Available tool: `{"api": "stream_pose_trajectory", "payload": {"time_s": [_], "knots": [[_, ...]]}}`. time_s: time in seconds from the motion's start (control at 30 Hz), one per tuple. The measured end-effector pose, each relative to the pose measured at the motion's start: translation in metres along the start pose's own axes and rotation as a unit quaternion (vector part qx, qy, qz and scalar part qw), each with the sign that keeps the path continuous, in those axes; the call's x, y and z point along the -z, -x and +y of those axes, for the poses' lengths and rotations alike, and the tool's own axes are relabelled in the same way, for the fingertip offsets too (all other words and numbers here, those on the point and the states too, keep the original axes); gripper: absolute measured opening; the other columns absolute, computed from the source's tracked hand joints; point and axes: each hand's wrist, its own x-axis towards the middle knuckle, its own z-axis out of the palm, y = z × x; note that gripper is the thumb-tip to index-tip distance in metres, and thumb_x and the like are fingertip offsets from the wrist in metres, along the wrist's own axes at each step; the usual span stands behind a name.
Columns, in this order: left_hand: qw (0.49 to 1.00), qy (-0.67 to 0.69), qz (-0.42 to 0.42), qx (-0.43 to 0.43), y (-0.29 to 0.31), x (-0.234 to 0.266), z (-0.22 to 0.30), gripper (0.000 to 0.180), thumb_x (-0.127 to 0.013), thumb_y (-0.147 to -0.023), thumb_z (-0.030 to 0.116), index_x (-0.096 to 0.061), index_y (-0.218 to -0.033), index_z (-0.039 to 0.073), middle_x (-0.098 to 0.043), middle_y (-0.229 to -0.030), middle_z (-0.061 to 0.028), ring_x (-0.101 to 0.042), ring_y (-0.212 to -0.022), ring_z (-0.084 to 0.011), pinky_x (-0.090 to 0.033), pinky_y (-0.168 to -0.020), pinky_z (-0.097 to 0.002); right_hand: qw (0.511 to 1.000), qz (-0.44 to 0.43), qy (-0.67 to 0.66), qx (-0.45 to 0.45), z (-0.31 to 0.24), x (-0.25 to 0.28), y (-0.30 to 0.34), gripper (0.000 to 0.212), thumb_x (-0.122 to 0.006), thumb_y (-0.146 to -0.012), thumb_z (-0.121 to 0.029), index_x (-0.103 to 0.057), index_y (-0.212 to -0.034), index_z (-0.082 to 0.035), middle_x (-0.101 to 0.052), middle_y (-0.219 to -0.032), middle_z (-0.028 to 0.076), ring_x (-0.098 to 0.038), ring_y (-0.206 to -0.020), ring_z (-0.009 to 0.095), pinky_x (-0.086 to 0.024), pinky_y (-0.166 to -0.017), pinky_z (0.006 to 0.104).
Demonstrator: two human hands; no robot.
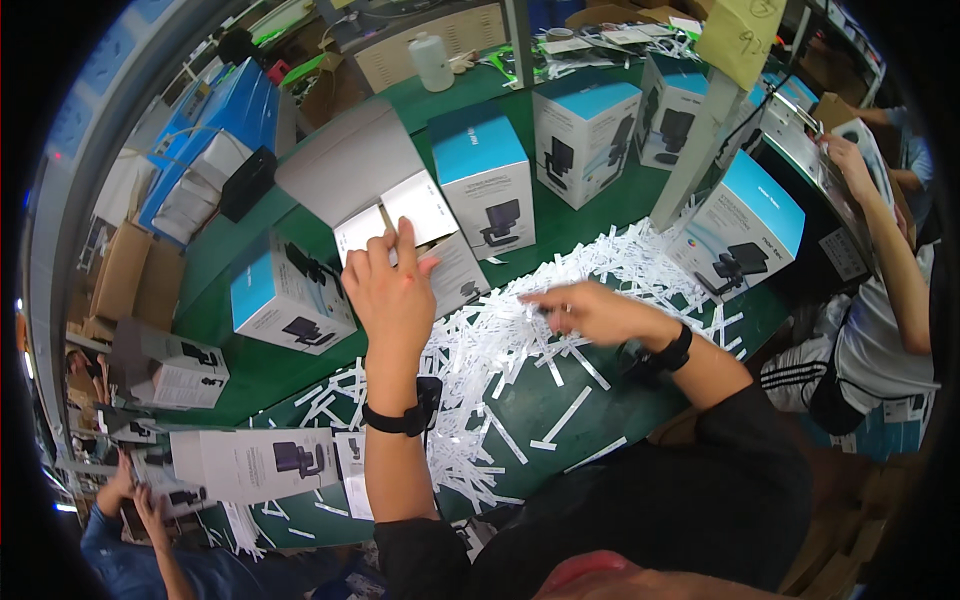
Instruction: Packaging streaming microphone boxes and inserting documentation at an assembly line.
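Note:
My left hand rests on an open carton, fingers spread over its white inner flaps. A narrow gap shows between those flaps, and the grey lid is folded back. To the right, my right hand hovers over a heap of white paper strips. Its fingers are smeared by motion, so whether it holds anything cannot be made out. Closed white-and-blue cartons stand beside the open one: one carton on its left, another carton on its right.
More cartons line the far side of the green table. A grey post rises before a carton at right. Co-workers' hands show at right and lower left. A white bottle stands behind.

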Motion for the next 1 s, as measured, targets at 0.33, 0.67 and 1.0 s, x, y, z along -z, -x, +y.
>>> {"api": "stream_pose_trajectory", "payload": {"time_s": [0.33, 0.67, 1.0], "knots": [[0.999, 0.014, 0.030, 0.000, 0.008, 0.000, 0.011, 0.055, -0.077, -0.085, 0.028, -0.065, -0.135, 0.008, -0.062, -0.114, -0.0066, -0.053, -0.103, -0.0292, -0.040, -0.089, -0.0442, 0.922, 0.285, 0.247, 0.085, -0.085, 0.084, -0.123, 0.015, -0.068, -0.092, -0.019, -0.068, -0.089, -0.004, -0.073, -0.071, 0.011, -0.072, -0.067, 0.027, -0.052, -0.064, 0.0391], [0.998, 0.044, 0.044, 0.009, 0.008, 0.002, 0.023, 0.057, -0.075, -0.087, 0.033, -0.062, -0.135, 0.005, -0.061, -0.116, -0.0095, -0.055, -0.106, -0.0291, -0.039, -0.107, -0.0528, 0.925, 0.248, 0.281, 0.054, -0.091, 0.077, -0.129, 0.020, -0.071, -0.090, -0.024, -0.071, -0.090, -0.004, -0.072, -0.070, 0.013, -0.070, -0.065, 0.029, -0.051, -0.063, 0.0398], [0.998, 0.053, 0.043, 0.016, 0.007, 0.001, 0.030, 0.057, -0.074, -0.088, 0.035, -0.062, -0.135, 0.005, -0.061, -0.115, -0.0091, -0.055, -0.106, -0.0278, -0.038, -0.107, -0.0527, 0.913, 0.262, 0.309, 0.037, -0.090, 0.076, -0.121, 0.023, -0.073, -0.090, -0.025, -0.071, -0.091, -0.003, -0.071, -0.074, 0.018, -0.070, -0.069, 0.036, -0.052, -0.064, 0.0437]]}}
